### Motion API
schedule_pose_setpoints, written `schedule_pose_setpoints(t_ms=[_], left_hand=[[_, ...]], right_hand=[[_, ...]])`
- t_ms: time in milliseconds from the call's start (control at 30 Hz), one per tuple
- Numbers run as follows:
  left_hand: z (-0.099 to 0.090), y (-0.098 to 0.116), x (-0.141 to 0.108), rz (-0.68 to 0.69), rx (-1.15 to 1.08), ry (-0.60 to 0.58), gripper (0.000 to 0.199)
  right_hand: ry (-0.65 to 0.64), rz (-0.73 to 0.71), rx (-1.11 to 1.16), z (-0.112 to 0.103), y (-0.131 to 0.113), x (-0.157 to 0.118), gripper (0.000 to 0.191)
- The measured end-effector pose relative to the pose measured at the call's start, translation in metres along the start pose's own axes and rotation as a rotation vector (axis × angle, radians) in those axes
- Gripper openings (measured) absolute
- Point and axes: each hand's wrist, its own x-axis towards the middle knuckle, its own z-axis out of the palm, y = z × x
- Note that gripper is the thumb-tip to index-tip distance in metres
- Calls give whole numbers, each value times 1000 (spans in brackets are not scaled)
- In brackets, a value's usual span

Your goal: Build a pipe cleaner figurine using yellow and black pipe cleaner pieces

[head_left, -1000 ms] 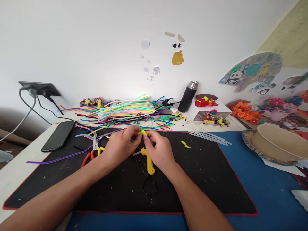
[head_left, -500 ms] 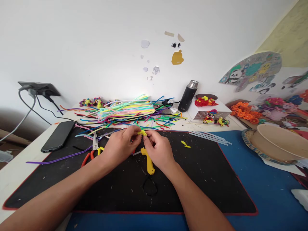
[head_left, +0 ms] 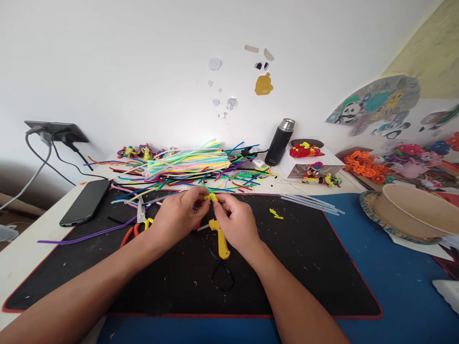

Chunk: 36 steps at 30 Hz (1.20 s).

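Note:
Between my two hands is a small yellow pipe-cleaner piece (head_left: 211, 196), raised over the far part of the black mat (head_left: 287, 272). My left hand (head_left: 184, 210) pinches its left side with bent fingers; something dark and red shows under these fingertips, too covered to name. The fingertips of my right hand (head_left: 236, 220) press on its right side. Below and between the hands lies a yellow glue gun (head_left: 222, 242), its cord looped toward me. Red-handled pliers (head_left: 141, 212) lie left of my left hand. Short yellow pipe-cleaner pieces (head_left: 276, 214) rest to the right.
A pile of coloured pipe cleaners (head_left: 186, 162) fills the table's back. Behind the mat stand a black thermos (head_left: 280, 142) and a white box (head_left: 308, 167). Clear glue sticks (head_left: 311, 204) lie right, near a bowl (head_left: 419, 210). A phone (head_left: 85, 201) is at left.
My hands stay almost in place, still pinching the yellow piece, with only slight finger movement. The whole view has shifted by a few pixels.

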Motion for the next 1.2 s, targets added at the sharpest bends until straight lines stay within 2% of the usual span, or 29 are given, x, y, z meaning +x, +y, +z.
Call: schedule_pose_setpoints(t_ms=[333,800,1200], left_hand=[[-5,5,4,-97,-24,-50,19],[-5,3,2,-75,-60,-42,17],[-6,4,2,-101,-50,-57,19]], right_hand=[[-1,9,9,-3,-1,1,29],[-34,82,153,-4,5,3,26],[-36,86,162,-5,6,5,22]])
